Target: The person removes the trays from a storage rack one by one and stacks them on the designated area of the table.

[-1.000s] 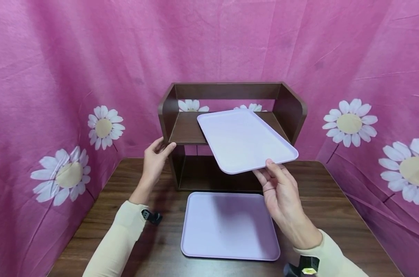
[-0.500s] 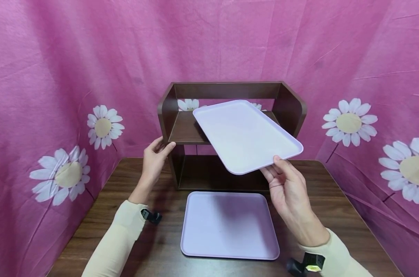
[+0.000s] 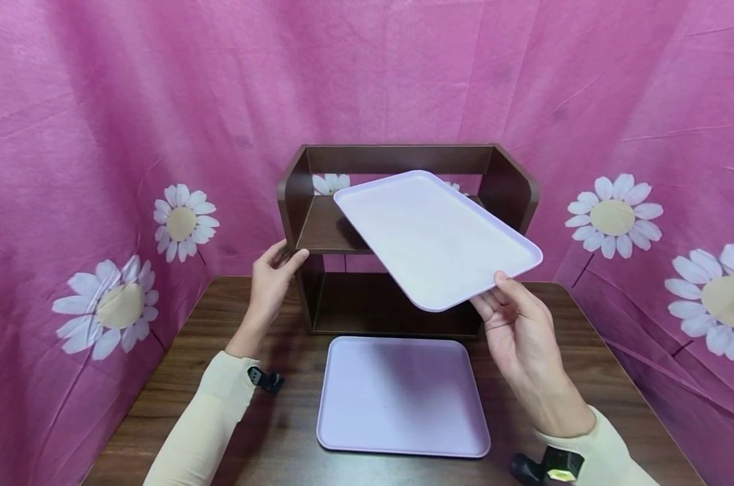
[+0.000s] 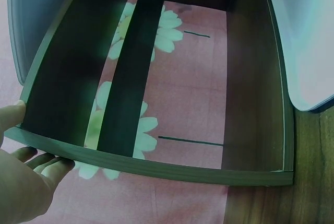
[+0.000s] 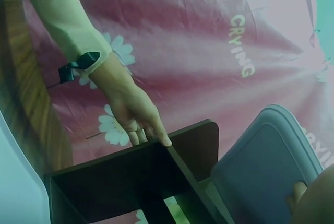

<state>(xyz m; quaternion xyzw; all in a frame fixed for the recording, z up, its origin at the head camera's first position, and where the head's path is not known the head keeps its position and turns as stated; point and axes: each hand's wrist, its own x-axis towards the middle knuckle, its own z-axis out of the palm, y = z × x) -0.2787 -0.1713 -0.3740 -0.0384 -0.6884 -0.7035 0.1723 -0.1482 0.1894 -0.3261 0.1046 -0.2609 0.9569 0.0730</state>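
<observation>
My right hand (image 3: 525,331) holds a pale lilac tray (image 3: 434,236) by its near right edge, thumb on top and fingers underneath. The tray hangs tilted and turned over the upper board of a dark brown two-tier shelf (image 3: 397,159). My left hand (image 3: 270,280) grips that shelf at its left side, thumb at the front edge of the upper board, fingers round the side panel. In the left wrist view the thumb and fingertips straddle the shelf's edge (image 4: 172,169). The right wrist view shows the raised tray's underside (image 5: 261,166).
A second lilac tray (image 3: 403,398) lies flat on the wooden table (image 3: 585,378), right in front of the shelf. Pink cloth (image 3: 391,74) with daisies hangs behind and at both sides. Each wrist wears a small black camera (image 3: 266,380).
The right hand has drawn the tray to the right and somewhat toward me, turning it and lifting its far end. The left hand, the shelf and the lower tray have not moved.
</observation>
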